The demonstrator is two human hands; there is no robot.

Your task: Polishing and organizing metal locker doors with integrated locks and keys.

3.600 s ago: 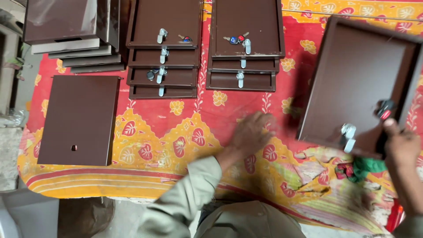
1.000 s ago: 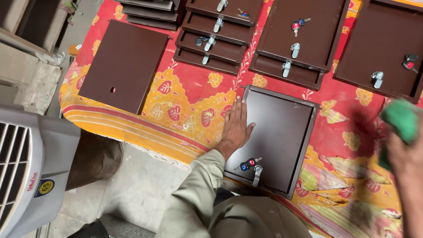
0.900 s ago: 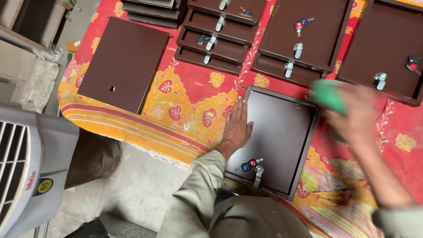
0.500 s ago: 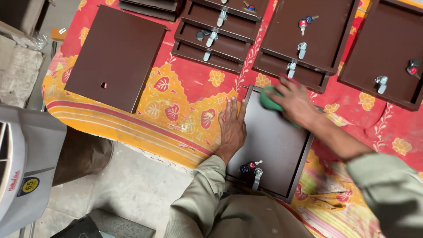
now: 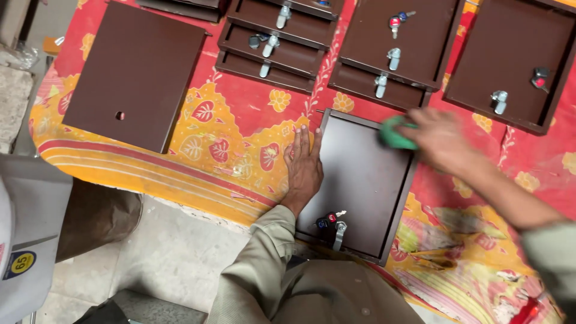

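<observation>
The left hand (image 5: 304, 167) lies flat, fingers straight and spread a little, gripping nothing, pressed on the left edge of a brown metal door panel (image 5: 360, 183) that rests on the red and yellow patterned cloth (image 5: 240, 120). The right hand (image 5: 438, 139), blurred, is closed around a green cloth pad (image 5: 393, 133) at the panel's far right corner, the forearm reaching in from the right. The panel's cam lock with keys (image 5: 333, 223) sits at its near edge. More brown panels (image 5: 135, 75) lie beyond and to the left of it.

Brown panel (image 5: 360, 180) — green cloth (image 5: 393, 133)
</observation>
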